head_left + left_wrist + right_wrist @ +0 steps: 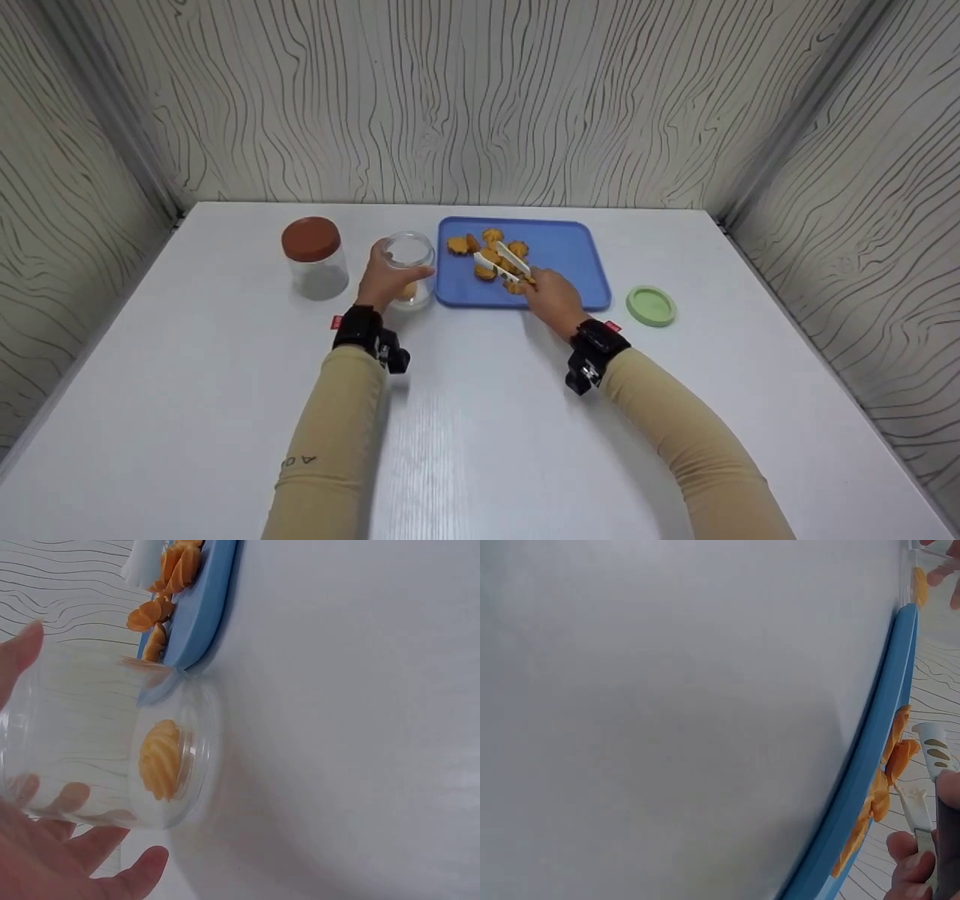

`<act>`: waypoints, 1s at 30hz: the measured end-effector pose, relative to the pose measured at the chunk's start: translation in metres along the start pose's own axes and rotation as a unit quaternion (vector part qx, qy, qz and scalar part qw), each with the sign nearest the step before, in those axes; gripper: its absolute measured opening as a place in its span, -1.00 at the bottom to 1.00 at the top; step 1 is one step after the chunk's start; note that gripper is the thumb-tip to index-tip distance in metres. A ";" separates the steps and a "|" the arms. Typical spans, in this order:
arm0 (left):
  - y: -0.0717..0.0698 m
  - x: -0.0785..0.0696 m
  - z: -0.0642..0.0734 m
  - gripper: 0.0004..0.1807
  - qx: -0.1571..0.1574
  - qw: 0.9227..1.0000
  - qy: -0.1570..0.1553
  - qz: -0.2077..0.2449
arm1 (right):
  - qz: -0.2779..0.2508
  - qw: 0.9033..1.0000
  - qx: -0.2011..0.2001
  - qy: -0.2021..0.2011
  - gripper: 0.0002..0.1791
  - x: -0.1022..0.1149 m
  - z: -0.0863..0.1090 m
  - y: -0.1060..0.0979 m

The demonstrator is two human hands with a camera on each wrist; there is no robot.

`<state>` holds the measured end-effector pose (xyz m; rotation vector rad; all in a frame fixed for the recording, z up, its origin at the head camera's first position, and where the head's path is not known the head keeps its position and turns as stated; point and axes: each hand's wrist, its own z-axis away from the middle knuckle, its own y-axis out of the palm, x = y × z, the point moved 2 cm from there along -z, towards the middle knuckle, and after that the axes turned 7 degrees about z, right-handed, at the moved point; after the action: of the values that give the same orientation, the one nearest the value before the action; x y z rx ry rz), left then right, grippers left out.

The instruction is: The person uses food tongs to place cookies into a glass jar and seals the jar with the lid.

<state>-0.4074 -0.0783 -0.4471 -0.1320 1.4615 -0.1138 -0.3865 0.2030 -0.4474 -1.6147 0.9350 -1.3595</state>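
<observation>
My left hand [381, 279] holds a clear, lidless jar [82, 727] upright on the table, thumb on one side and fingers on the other. One swirled cookie [160, 760] lies on the jar's bottom. Over a blue tray [574, 259] my right hand [556, 300] grips a pair of white tongs [513, 258], whose handles look grey in the right wrist view. The tongs' arms stand apart above the cookies [493, 235], several of which lie on the tray's left half. Whether the tips touch a cookie, I cannot tell.
A second clear jar [321, 279] with a reddish-brown lid [310, 238] stands left of my left hand. Right of the tray lies a round green lid [651, 306]. Wood-patterned panels [450, 105] enclose the white table [480, 420] at the back and sides.
</observation>
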 end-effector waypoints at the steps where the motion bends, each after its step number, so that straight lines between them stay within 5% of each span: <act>1: 0.000 0.000 0.000 0.13 -0.001 1.000 0.001 0.001 | 0.001 1.000 -0.002 0.001 -0.54 0.000 0.000 0.000; 17: 0.000 -0.001 0.002 0.09 0.000 1.000 0.024 0.002 | 0.082 0.995 -0.048 -0.029 -0.77 0.003 -0.005 0.008; 30: 0.000 0.002 0.000 0.12 -0.005 1.000 0.011 0.005 | 0.115 0.990 -0.074 -0.044 -0.80 0.004 -0.003 0.009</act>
<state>-0.4073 -0.0790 -0.4485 -0.1331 1.4849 -0.0997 -0.3888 0.1958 -0.4542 -1.6059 1.1518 -1.0743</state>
